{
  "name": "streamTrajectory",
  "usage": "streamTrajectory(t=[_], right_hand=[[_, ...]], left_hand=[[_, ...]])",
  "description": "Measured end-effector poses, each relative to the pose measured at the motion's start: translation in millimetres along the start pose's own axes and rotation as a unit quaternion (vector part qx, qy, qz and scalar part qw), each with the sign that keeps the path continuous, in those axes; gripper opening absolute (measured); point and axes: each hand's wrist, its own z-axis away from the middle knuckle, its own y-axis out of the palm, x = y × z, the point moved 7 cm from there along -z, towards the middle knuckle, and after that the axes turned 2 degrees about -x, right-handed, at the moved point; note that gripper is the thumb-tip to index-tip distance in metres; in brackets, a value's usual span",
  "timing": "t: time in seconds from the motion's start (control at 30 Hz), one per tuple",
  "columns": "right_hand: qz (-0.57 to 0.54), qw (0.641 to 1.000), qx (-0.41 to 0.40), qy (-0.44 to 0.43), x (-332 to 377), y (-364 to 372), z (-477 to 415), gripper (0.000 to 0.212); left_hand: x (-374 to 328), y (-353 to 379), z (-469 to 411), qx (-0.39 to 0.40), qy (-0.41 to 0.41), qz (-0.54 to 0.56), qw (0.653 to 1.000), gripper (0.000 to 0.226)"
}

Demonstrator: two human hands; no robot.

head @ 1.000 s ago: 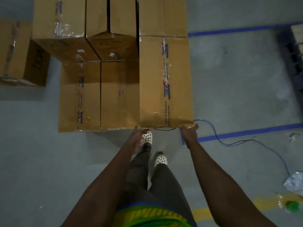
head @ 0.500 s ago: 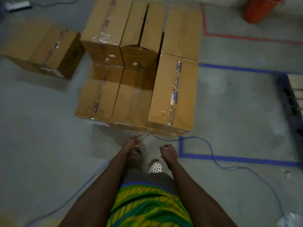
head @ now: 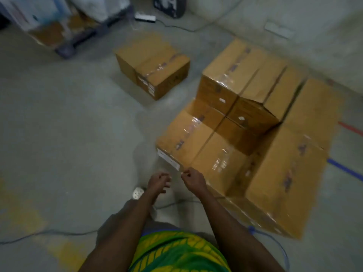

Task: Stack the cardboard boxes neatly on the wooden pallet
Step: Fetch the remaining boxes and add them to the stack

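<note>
The stacked cardboard boxes (head: 212, 154) are seen on the right, two layers high. A single cardboard box (head: 153, 65) is set apart on the concrete floor (head: 78, 134), far left. The left hand (head: 159, 182) is held loosely curled, with nothing seen in it. The right hand (head: 193, 180) is curled at the stack's near-left corner; whether anything is pinched cannot be told. A blue cable (head: 275, 244) is laid near right.
</note>
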Motion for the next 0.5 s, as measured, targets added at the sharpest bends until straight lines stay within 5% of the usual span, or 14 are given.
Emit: streamTrajectory(t=[0.23,0.33,0.5], right_hand=[[0.04,0.997,0.054,-0.029,149,85,-75,0.022],[0.069,0.992,0.098,-0.04,202,97,-105,0.022],[0.021,0.999,0.038,0.001,273,90,-191,0.022]], left_hand=[[-89,-207,-67,-0.13,0.073,-0.005,0.989,0.023],[-123,-251,-89,-0.119,0.063,0.029,0.99,0.022],[-173,-295,-149,-0.088,0.036,0.044,0.994,0.022]])
